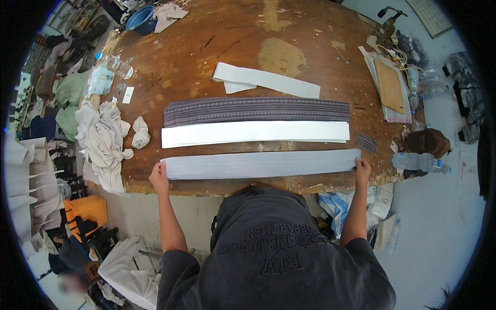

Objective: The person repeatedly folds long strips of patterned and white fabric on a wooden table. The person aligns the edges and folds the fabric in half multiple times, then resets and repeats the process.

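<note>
A long pale grey-blue fabric strip [259, 164] stretches across the near side of the wooden table. My left hand [159, 177] pinches its left end, and my right hand [362, 171] grips the right end. Just beyond it lies a white strip stack [255, 134], parallel to the held one. Touching that stack's far side is a dark patterned fabric strip [255, 111] with grey woven bands. Farther back, an off-white strip [279, 80] lies at a slant, folded over at its left end. A small patterned swatch [366, 142] rests near my right hand.
Crumpled cream cloths [104, 135] and a knotted cloth piece [140, 132] lie at the left of the table [186, 54]. A plastic bottle [120, 66] and blue basin [141, 20] stand farther back. At right are a cardboard piece [390, 86], a bottle [416, 162] and a brown bundle [427, 142].
</note>
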### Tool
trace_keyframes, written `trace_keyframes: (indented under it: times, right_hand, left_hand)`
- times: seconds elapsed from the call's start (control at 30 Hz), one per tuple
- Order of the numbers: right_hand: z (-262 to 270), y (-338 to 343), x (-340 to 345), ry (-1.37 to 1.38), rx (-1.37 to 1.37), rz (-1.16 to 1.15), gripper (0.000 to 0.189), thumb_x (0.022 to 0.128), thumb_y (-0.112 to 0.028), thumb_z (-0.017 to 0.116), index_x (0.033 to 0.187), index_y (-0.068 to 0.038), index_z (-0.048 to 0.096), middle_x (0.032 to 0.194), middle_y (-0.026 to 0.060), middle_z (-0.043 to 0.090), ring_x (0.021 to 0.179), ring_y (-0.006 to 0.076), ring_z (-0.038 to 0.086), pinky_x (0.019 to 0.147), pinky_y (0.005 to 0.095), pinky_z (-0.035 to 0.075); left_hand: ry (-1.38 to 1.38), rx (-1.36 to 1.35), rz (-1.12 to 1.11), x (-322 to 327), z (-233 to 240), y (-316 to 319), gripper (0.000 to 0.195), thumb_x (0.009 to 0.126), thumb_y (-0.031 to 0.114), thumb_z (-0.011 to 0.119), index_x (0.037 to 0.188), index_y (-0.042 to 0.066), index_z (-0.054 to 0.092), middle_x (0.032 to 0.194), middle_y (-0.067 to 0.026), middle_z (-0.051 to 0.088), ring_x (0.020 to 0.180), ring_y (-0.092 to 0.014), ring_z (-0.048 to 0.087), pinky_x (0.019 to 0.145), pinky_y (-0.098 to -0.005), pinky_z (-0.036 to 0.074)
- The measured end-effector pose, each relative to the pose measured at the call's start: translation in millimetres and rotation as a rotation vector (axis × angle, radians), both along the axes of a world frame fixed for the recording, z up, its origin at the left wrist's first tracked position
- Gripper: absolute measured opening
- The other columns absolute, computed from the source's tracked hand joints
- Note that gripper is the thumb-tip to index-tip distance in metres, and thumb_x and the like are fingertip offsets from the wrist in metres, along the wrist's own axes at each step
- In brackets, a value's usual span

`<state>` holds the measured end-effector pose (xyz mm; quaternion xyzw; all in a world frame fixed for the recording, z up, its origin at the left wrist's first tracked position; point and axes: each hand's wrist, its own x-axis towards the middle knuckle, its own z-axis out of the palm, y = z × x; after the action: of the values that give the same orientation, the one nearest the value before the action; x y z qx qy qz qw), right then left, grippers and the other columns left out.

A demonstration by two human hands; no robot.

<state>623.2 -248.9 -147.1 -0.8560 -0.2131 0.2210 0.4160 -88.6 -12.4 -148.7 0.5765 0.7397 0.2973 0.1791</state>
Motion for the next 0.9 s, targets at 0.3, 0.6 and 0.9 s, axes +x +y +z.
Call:
trace_keyframes:
  times: [0.3,0.6,0.9]
  right_hand:
    - [-7,-2,1,-0.032,-0.017,-0.044,0.019,0.089,-0.019,0.063,0.084,0.0,0.065,0.065,-0.0012,0.054,0.054,0.0071,0.046,0.049,0.0243,0.038]
    - [-6,-6,6,-0.225,-0.181,-0.047,0.03,0.084,-0.028,0.067,0.086,0.002,0.067,0.072,0.0118,0.065,0.067,0.0218,0.061,0.065,0.0353,0.047]
    - [7,0,-11,-0.379,-0.227,-0.063,0.027,0.083,-0.027,0.066,0.083,0.0,0.066,0.072,0.0127,0.065,0.067,0.0237,0.061,0.066,0.0361,0.047]
  left_hand:
    - [0.024,-0.033,-0.004,3,4,-3,0.025,0.089,0.023,0.066,0.091,-0.002,0.064,0.056,-0.009,0.049,0.051,-0.015,0.042,0.051,-0.0317,0.04]
    - [0.02,-0.012,-0.027,5,5,-4,0.024,0.089,0.023,0.066,0.092,-0.001,0.063,0.056,-0.008,0.05,0.051,-0.014,0.042,0.051,-0.0316,0.04]
    - [-0.003,0.003,-0.033,1,1,-3,0.023,0.089,0.023,0.066,0.091,0.0,0.064,0.057,-0.0061,0.051,0.052,-0.012,0.043,0.051,-0.03,0.04]
